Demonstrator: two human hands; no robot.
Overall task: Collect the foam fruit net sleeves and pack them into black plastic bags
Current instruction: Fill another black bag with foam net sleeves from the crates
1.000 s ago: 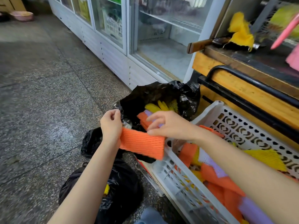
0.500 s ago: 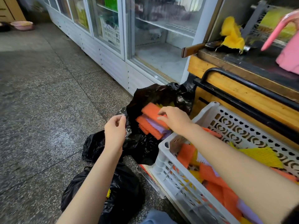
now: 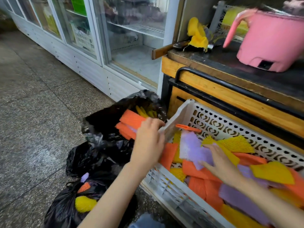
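The lilac foam sleeve lies atop the heap in the white crate, near the corner beside the open black bag. The right hand rests flat on it, grip apart; the left hand is at that corner, its grip I cannot tell. Best pinch several sleeves together.

White crate stands on the floor against a wooden counter. It is filled with loose sleeves in orange, yellow and purple. Right hand lies inside it, fingers straight and spread on a purple sleeve. Left hand is at the crate's end wall, beside an open black bag holding orange sleeves; its grip cannot be determined. A second black bag lies nearer. A pink pot sits on the counter.
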